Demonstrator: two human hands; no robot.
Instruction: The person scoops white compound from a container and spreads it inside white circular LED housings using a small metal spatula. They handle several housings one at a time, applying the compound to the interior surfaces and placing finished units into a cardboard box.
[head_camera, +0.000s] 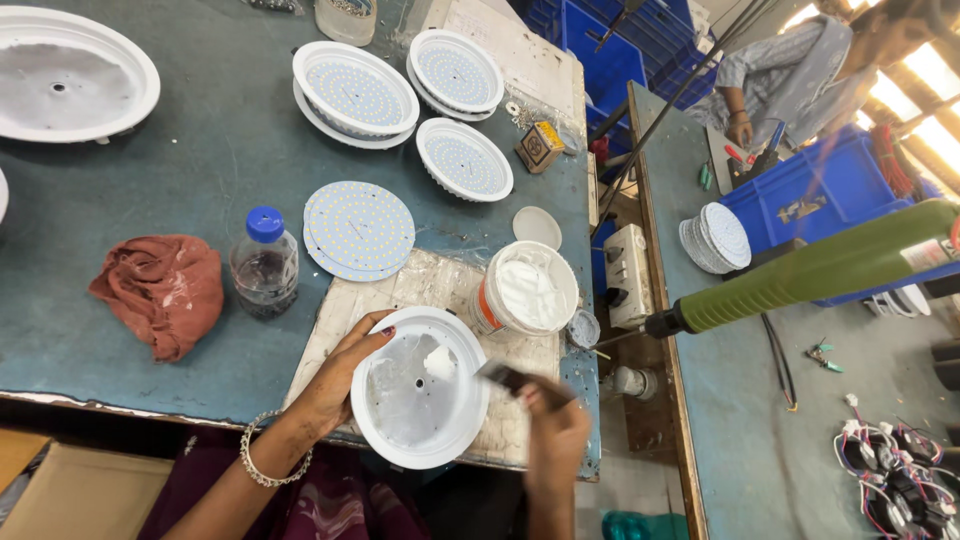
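Left hand (335, 385): fingers grasp white lamp housing (420, 400) by its rim, on tabletop (200, 170) board.
Right hand (555, 425): fingers clenched on small brush (500, 377).
Paste tub (525, 290): just beside housing.
Technique: steady rim, spread thinly.

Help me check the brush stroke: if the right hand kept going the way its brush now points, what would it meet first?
Most likely the dab of white paste inside the round white lamp housing that the left hand steadies. The right hand aims its brush up-left over the rim; motion blur leaves depth unclear.
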